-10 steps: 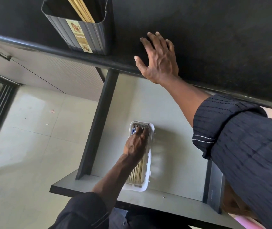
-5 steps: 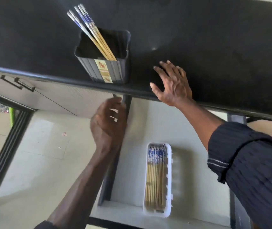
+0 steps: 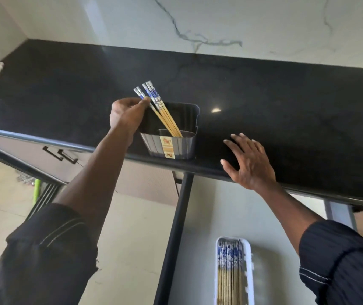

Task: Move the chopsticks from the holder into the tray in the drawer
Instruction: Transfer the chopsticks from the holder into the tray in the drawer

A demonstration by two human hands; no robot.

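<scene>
Black counter (image 3: 264, 102) stretches right across the room, pale veined wall (image 3: 220, 18) rising behind it; below its front edge the drawer (image 3: 209, 216) stands pulled out, pale grey floor inside, dark rail down its left side; off to the left, cabinet fronts with dark handles (image 3: 60, 154) and a tiled floor (image 3: 2, 205).

Both arms are up in dark rolled sleeves; the right hand (image 3: 249, 164) lies flat on the counter near the front edge, fingers spread, gripping nothing, just beside the holder but not touching it.

The holder (image 3: 171, 144) sits on the counter right at the edge, a dark ribbed tub with a yellow label on its front; inside it a small bunch of chopsticks (image 3: 162, 111) leans up and to the left, bamboo shafts, blue-and-white tops poking well above the rim.

Left hand (image 3: 127, 113) is at those tops now; thumb and fingertips (image 3: 145, 100) pinch closed around the patterned ends of the leftmost sticks, while the feet of the sticks sit down in the holder; how many it has caught, I cannot tell.

Down in the drawer, the white tray (image 3: 250, 269) lies lengthwise with a row of matching sticks (image 3: 230, 274) laid flat inside, blue ends toward the counter.
</scene>
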